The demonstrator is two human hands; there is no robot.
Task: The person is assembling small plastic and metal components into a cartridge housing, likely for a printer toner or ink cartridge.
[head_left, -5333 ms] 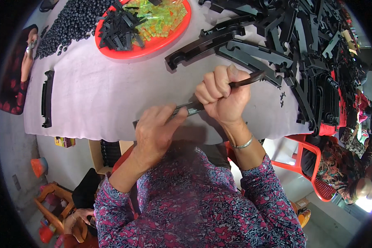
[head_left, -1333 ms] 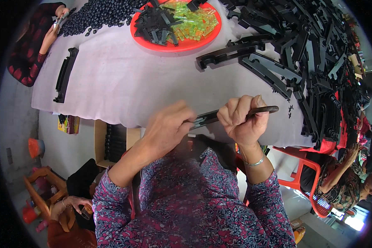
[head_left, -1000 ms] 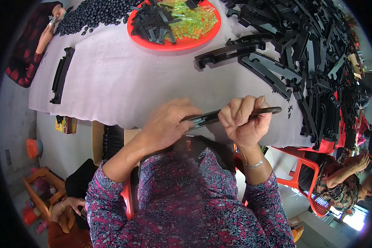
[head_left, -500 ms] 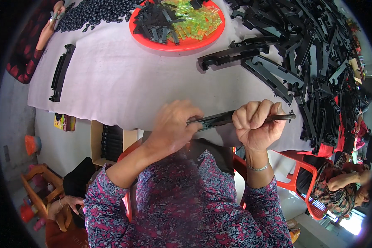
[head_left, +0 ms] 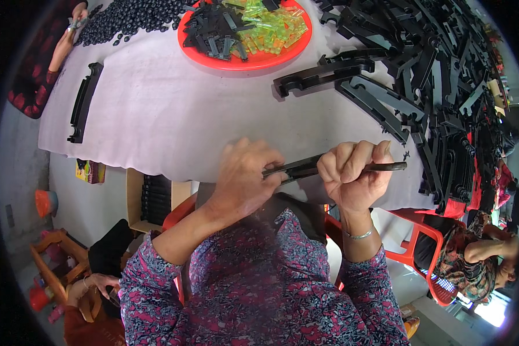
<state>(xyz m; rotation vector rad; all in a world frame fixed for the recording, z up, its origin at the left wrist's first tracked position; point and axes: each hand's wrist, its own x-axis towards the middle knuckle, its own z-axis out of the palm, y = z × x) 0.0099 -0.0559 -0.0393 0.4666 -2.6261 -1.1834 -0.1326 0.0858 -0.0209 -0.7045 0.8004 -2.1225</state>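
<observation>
Shifted bodyward, the right hand [head_left: 354,174] grips a slim, hard-looking dark bar [head_left: 303,167].

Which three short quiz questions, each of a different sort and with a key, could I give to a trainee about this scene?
1. What shares the red plate with the small black pieces? a) white buttons b) see-through yellow-green pieces c) wooden blocks
2. True or false: the person's right hand is open and holds nothing.
3. Fill in: the lone long black part lies on the table's ____ side.

Key: 1 b; 2 false, it grips a long dark object; 3 left.
</observation>
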